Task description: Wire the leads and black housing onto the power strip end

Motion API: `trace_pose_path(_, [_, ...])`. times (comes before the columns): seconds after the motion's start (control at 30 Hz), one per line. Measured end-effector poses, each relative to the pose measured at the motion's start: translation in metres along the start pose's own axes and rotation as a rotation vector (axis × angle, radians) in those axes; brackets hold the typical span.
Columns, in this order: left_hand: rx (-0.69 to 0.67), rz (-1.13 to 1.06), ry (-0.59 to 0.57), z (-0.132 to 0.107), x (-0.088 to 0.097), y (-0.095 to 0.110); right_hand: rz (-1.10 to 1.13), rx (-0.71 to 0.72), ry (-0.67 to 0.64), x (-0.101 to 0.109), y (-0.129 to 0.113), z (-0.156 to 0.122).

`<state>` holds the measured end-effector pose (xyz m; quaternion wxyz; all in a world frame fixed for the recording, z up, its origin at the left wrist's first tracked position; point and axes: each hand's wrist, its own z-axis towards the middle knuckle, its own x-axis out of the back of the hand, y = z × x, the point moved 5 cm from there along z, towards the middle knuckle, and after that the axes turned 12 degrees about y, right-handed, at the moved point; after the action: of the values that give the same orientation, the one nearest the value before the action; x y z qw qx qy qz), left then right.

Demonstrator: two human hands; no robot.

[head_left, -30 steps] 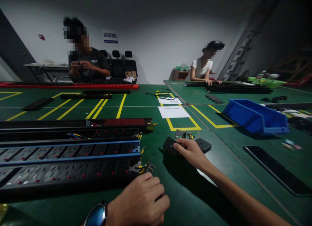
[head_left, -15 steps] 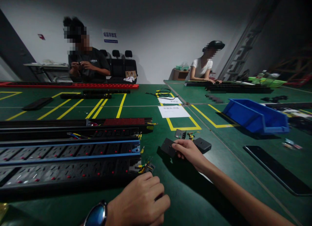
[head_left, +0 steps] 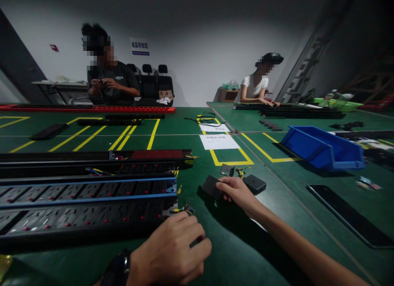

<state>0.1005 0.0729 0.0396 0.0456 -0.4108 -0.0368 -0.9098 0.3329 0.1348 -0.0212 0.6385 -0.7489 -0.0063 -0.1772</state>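
Note:
My right hand (head_left: pixel 235 189) pinches a flat black square plate (head_left: pixel 211 187) with a small hole, thumb on top, above the table. My left hand (head_left: pixel 175 249) is loosely curled in front of the lower power strip (head_left: pixel 92 220); its fingertips are turned away, so anything in them is hidden. Just beyond its knuckles, yellow-green wires (head_left: pixel 180 210) and a small dark bracket stick out of that strip's end. Behind my right hand lie a black square box (head_left: pixel 255 184), a small dark angled plate (head_left: pixel 227 169) and some short coloured wires (head_left: pixel 243 171).
A blue-edged power strip (head_left: pixel 89 191) and further strips lie on the left. On the right are a blue bin (head_left: pixel 323 148) and a black phone-like slab (head_left: pixel 347 214). White paper sheets (head_left: pixel 219 142) lie mid-table. Two people (head_left: pixel 112 80) sit across the green table.
My left hand has shifted slightly left and up, its wrist turning so the watch face no longer shows. The right hand still holds the black plate, almost unmoved.

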Motion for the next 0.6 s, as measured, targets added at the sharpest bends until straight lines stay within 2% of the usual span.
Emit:
trace_pose_path(0.13, [0.190,-0.012,0.210,0.009,0.029,-0.031,-0.013,0.024,-0.004,-0.001,0.002,0.002])
trace_pose_path(0.2, [0.355,-0.009,0.247,0.010,0.040,-0.052,-0.020,0.036,-0.005,-0.002,0.003,0.004])
trace_pose_path(0.27, [0.496,-0.001,0.218,0.008,0.046,-0.073,-0.025,0.040,-0.004,-0.003,0.004,0.005])
trace_pose_path(0.37, [0.647,-0.013,0.068,0.001,0.040,-0.098,-0.014,0.054,-0.008,-0.003,0.002,0.005])
trace_pose_path(0.47, [0.716,-0.039,-0.094,-0.004,0.028,-0.115,-0.001,0.067,-0.019,-0.004,0.000,0.004])
trace_pose_path(0.6, [0.754,0.013,-0.166,-0.003,0.023,-0.129,-0.022,0.080,-0.020,-0.004,-0.001,0.004])
